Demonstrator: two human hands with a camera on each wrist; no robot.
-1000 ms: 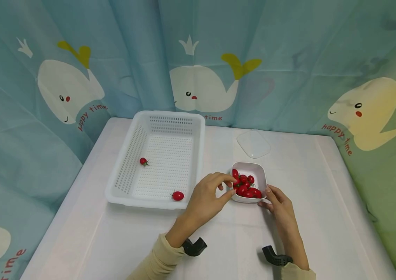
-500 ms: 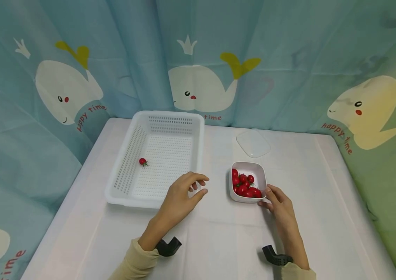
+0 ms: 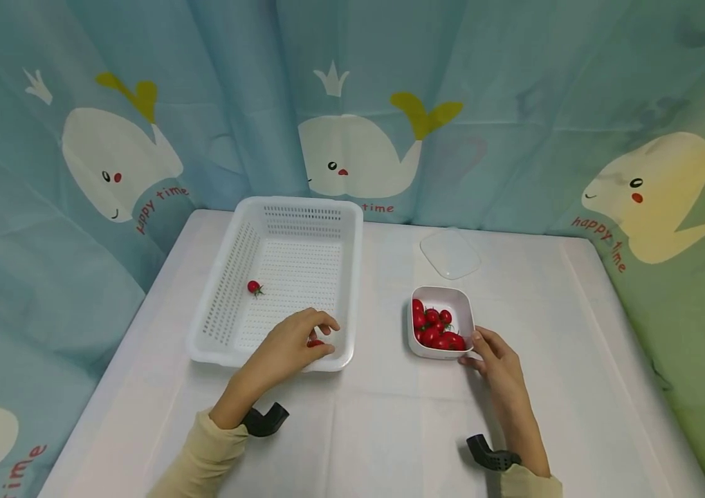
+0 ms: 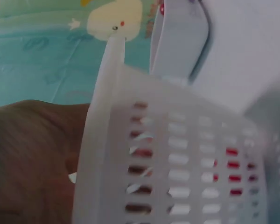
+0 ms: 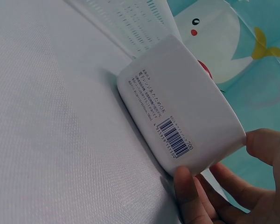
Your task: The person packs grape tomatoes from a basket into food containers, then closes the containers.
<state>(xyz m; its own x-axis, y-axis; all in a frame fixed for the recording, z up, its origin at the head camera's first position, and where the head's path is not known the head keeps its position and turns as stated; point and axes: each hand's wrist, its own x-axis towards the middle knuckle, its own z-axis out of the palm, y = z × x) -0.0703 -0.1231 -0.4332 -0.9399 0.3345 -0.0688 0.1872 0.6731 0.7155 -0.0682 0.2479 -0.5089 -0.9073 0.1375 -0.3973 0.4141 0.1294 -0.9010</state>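
My left hand (image 3: 290, 346) reaches over the near wall of the white perforated basket (image 3: 203, 325), thumb and fingers spread apart. Between them in the head view shows a red cherry tomato (image 3: 315, 343). The left wrist view sees that tomato (image 4: 234, 171) through the basket's slots, a little away from the fingers. A second cherry tomato (image 3: 254, 287) with a green stem lies farther left in the basket. My right hand (image 3: 498, 363) grips the near right corner of a small white container (image 3: 443, 354), thumb at the rim and fingers low on its side. Several cherry tomatoes (image 3: 432, 328) fill much of it.
A clear lid (image 3: 450, 254) lies on the white-covered table (image 3: 389, 443) behind the container. A blue-green curtain (image 3: 240, 104) printed with whales hangs around the table's back and sides. Printed text and a barcode (image 5: 172, 137) mark the container's side.
My left hand has moved left from the container to the basket, down by the near tomato. The right hand stays at the container's corner.
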